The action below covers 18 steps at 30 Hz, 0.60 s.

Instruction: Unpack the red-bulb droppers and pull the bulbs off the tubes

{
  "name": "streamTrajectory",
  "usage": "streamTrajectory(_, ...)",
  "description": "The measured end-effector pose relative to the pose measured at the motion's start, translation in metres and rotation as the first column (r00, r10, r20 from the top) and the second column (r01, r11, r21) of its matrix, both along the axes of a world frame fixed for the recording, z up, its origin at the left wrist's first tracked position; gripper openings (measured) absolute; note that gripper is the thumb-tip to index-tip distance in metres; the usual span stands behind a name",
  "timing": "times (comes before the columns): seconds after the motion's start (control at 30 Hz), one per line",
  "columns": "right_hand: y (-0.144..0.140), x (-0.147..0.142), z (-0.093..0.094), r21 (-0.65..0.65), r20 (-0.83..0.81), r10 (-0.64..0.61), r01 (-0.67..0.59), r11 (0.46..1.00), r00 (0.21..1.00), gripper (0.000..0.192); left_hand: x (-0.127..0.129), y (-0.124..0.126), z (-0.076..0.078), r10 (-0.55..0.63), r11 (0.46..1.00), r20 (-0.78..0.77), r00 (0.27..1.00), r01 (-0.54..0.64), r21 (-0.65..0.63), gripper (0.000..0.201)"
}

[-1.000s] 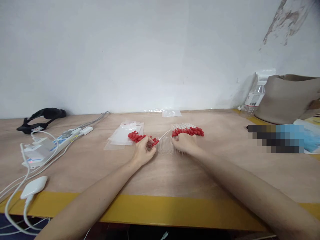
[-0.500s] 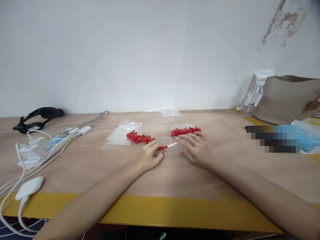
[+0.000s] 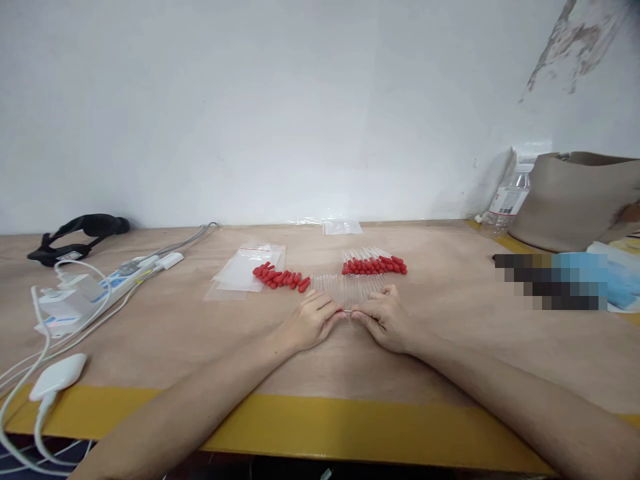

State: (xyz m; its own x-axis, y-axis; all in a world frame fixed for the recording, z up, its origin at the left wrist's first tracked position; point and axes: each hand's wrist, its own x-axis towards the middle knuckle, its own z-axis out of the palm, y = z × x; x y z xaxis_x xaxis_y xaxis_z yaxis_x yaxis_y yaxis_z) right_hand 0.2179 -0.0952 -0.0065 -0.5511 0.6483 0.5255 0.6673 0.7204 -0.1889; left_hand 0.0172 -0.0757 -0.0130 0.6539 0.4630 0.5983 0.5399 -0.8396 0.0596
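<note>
My left hand (image 3: 316, 319) pinches a red rubber bulb that is mostly covered by the fingers. My right hand (image 3: 383, 319) is closed on a clear glass dropper tube (image 3: 349, 311), and only a short length shows between the two hands. The bulb and the tube meet end to end in the gap. Just beyond my fingers lies a row of clear glass tubes (image 3: 345, 287). Loose red rubber bulbs (image 3: 280, 277) are heaped to the left of that row. Farther back, several droppers with red bulbs (image 3: 375, 265) lie side by side.
Clear zip bags (image 3: 245, 270) lie left of the bulbs, and another bag (image 3: 343, 228) rests by the wall. A power strip (image 3: 120, 280) with cables and a black strap (image 3: 77, 237) occupy the left. At right stand a plastic bottle (image 3: 510, 197) and a beige bag (image 3: 565, 200).
Both hands have drawn closer together and nearer to me, with the bulb and tube between them. My right hand has gone from spread over the tubes to a pinch.
</note>
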Motion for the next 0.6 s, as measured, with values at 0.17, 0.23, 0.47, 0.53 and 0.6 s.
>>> streamTrajectory(0.17, -0.002, 0.005, 0.0, 0.231, 0.045, -0.017, 0.006, 0.973, 0.999, 0.029, -0.002, -0.002, 0.0, -0.008, 0.999, -0.042, 0.999, 0.006, -0.041, 0.023)
streamTrajectory(0.23, -0.001, 0.008, -0.001, 0.308, 0.08, -0.021, -0.005, 0.951, 0.997, 0.027, -0.001, -0.002, 0.002, -0.015, 0.998, -0.059, 0.998, 0.011, -0.067, 0.025)
streamTrajectory(0.47, 0.001, 0.021, -0.006, 0.365, 0.137, -0.02, -0.032, 0.931, 0.99, 0.024, -0.006, -0.005, 0.004, -0.007, 0.991, -0.144, 0.99, -0.012, -0.132, 0.029)
streamTrajectory(0.53, 0.003, 0.029, -0.002, 0.322, 0.103, -0.055, 0.019, 0.947, 0.993, 0.026, -0.013, -0.004, 0.007, 0.03, 0.99, -0.108, 0.994, -0.045, -0.132, 0.031)
streamTrajectory(0.6, 0.008, 0.038, 0.001, 0.262, 0.028, -0.163, 0.15, 0.953, 0.986, 0.026, -0.024, -0.001, 0.014, 0.115, 0.982, -0.021, 0.993, -0.117, -0.148, 0.032)
